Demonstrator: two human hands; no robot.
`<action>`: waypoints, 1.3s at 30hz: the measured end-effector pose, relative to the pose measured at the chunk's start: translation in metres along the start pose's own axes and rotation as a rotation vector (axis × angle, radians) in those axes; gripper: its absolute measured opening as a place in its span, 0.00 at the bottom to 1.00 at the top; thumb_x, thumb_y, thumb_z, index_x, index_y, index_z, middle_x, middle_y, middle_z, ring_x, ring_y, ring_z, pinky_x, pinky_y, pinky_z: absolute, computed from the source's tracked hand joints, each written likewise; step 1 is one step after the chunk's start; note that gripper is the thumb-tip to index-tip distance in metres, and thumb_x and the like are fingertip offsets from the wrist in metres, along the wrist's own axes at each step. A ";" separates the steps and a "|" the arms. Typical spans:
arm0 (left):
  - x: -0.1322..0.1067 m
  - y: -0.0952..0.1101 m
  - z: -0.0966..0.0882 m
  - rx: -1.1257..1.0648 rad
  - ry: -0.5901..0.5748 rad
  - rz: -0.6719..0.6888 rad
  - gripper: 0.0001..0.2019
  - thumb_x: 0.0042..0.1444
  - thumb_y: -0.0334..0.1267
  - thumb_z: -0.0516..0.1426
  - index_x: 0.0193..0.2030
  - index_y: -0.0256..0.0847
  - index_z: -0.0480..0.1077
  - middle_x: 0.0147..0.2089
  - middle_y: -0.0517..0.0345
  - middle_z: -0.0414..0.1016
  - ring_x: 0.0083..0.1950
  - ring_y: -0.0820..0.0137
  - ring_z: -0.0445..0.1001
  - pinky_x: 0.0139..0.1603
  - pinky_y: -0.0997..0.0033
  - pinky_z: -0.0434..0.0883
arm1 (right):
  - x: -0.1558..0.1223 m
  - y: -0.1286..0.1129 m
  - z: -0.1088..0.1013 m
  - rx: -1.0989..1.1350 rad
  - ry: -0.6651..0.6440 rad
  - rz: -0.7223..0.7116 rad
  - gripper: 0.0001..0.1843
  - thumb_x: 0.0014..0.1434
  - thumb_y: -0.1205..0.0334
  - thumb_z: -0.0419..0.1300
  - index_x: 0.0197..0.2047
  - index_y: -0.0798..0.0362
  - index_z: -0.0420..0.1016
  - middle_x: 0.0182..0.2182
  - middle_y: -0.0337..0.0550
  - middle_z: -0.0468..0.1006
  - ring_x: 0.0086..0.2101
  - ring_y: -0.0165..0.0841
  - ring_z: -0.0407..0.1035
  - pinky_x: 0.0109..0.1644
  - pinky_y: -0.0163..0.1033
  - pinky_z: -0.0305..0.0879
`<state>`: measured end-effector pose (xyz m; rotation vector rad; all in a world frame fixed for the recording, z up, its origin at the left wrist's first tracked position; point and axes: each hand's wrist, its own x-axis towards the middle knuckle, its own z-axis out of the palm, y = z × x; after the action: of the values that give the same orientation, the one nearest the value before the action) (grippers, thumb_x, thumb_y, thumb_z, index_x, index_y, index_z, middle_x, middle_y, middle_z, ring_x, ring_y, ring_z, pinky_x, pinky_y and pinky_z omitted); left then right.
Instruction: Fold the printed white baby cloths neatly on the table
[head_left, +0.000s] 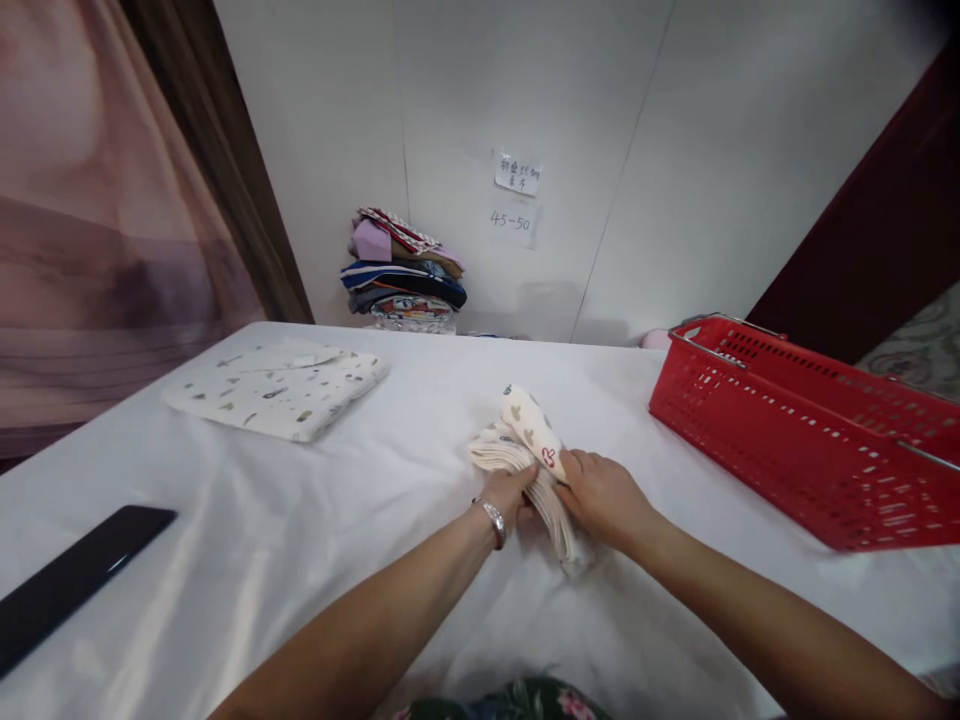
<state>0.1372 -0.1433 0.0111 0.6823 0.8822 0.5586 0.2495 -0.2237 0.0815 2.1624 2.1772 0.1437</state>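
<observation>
On the white table (pixel 315 520), centre, your left hand (pixel 514 497) and right hand (pixel 600 495) both pinch closed on the printed cream cloth (pixel 531 432), bunched half-folded left of the red basket (pixel 787 430); fold looks mid-way, next calls for squaring its edges flat.

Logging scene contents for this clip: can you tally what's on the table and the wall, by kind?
Cream printed cloths: 2, the held cloth gripped by left hand and right hand, the folded cloth lying flat
Red basket: 1
Black flat device: 1
Pile of folded clothes: 1
Paper notes on the wall: 2
Total: 7
</observation>
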 end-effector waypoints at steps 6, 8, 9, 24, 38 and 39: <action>-0.017 0.011 0.015 0.013 -0.069 0.011 0.08 0.52 0.36 0.55 0.38 0.34 0.65 0.29 0.52 0.73 0.31 0.66 0.74 0.35 0.64 0.72 | -0.012 0.001 0.000 0.119 -0.014 0.021 0.44 0.48 0.39 0.55 0.63 0.47 0.44 0.46 0.53 0.65 0.43 0.44 0.63 0.44 0.44 0.57; -0.027 0.017 0.021 0.007 -0.129 0.005 0.08 0.49 0.33 0.56 0.37 0.34 0.66 0.28 0.54 0.72 0.29 0.69 0.73 0.35 0.66 0.71 | -0.012 0.006 -0.002 0.133 -0.054 0.061 0.45 0.47 0.39 0.56 0.63 0.46 0.44 0.45 0.53 0.65 0.44 0.45 0.63 0.44 0.43 0.56; -0.032 0.019 0.024 0.016 -0.152 0.003 0.08 0.47 0.31 0.56 0.36 0.35 0.66 0.27 0.55 0.72 0.28 0.70 0.73 0.35 0.67 0.71 | -0.012 0.009 -0.002 0.149 -0.069 0.082 0.45 0.47 0.39 0.57 0.63 0.46 0.45 0.45 0.53 0.65 0.44 0.46 0.63 0.44 0.43 0.56; -0.046 0.013 0.026 0.249 -0.298 -0.006 0.13 0.39 0.33 0.58 0.36 0.40 0.71 0.33 0.56 0.75 0.32 0.69 0.72 0.36 0.69 0.68 | -0.015 0.028 -0.001 0.295 -0.238 0.135 0.35 0.49 0.49 0.56 0.60 0.44 0.53 0.39 0.47 0.68 0.38 0.41 0.67 0.38 0.38 0.57; -0.046 0.023 0.019 0.411 -0.241 0.114 0.12 0.41 0.30 0.57 0.35 0.41 0.72 0.35 0.56 0.75 0.45 0.61 0.70 0.40 0.66 0.68 | -0.007 0.040 0.014 0.425 -0.119 0.256 0.32 0.47 0.54 0.59 0.56 0.48 0.61 0.47 0.46 0.71 0.46 0.41 0.65 0.45 0.38 0.59; -0.045 0.024 0.016 0.425 -0.232 0.106 0.11 0.41 0.31 0.57 0.35 0.40 0.72 0.34 0.55 0.75 0.45 0.61 0.70 0.41 0.65 0.68 | -0.006 0.044 0.015 0.488 -0.106 0.258 0.30 0.47 0.56 0.59 0.55 0.47 0.62 0.48 0.44 0.71 0.47 0.40 0.65 0.46 0.38 0.59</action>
<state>0.1236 -0.1634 0.0589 1.1612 0.7540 0.3774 0.2951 -0.2292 0.0718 2.6181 2.0239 -0.5319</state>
